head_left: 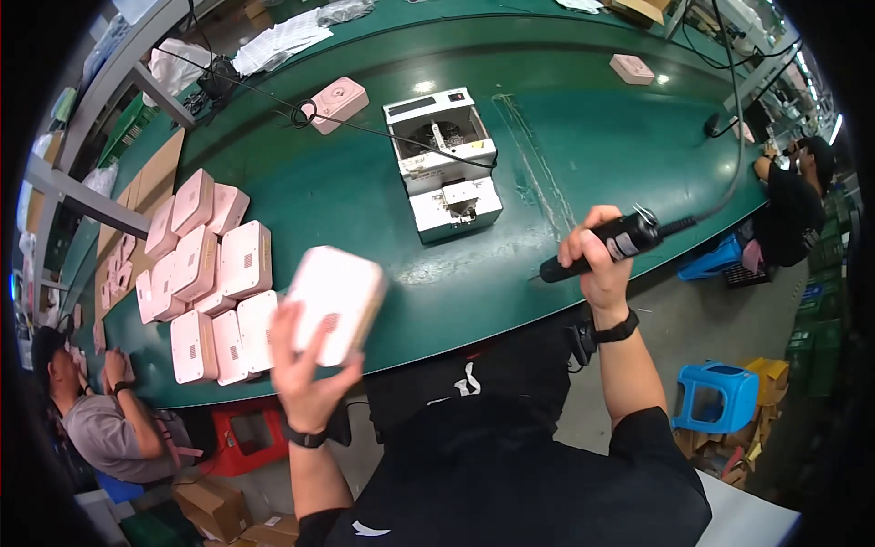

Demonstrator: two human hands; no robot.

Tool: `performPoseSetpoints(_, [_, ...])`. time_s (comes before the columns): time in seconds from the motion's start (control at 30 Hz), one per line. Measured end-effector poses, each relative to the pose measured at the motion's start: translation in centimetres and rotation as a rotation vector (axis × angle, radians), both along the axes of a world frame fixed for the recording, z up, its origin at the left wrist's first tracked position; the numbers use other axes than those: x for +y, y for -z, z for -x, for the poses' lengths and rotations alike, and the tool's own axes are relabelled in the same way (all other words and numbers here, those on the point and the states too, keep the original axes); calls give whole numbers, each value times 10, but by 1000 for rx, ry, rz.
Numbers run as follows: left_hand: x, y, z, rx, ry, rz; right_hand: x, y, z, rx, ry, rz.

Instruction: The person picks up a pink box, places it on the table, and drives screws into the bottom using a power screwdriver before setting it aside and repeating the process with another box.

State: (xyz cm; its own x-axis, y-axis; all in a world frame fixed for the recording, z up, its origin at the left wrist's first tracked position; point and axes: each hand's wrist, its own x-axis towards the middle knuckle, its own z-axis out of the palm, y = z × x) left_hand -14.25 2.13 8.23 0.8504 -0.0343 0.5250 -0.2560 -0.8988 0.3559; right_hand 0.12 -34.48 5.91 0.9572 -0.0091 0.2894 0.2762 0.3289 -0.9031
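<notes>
My left hand (314,378) grips a pale pink, box-shaped plastic housing (335,296) with rounded corners and a small grille of slots. The housing is tilted, a little blurred, and held above the near part of the green bench. In my right hand (602,264) is a black electric screwdriver (615,246), fingers wrapped round its body, its cord running up to the right. The tool's narrow end points left over the bench. Left of my left hand, several similar pink housings (193,264) are heaped. Ahead stands a white screw feeder machine (445,164) with an open top.
One pink housing (337,102) lies beyond the heap, another pink part (632,69) at the far right of the bench (337,201). A black cable crosses above the machine. A person (109,410) works at left, another (795,201) sits at right. A blue stool (714,398) stands right.
</notes>
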Motion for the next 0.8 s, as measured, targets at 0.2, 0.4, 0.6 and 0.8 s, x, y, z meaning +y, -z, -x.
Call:
performPoseSetpoints(0.2, [-57,40,-59,188,495,118,26,-28,-14,-17,30,209])
performPoseSetpoints(0.4, [-66,48,-80,244,374,188,62,-74,-36,-156,-39,-18])
performPoseSetpoints(0.6, [-69,69,-90,385,398,381,104,-95,-70,-247,-86,34])
performPoseSetpoints(0.8, [-68,80,-92,304,356,397,119,-89,-82,-225,-107,176])
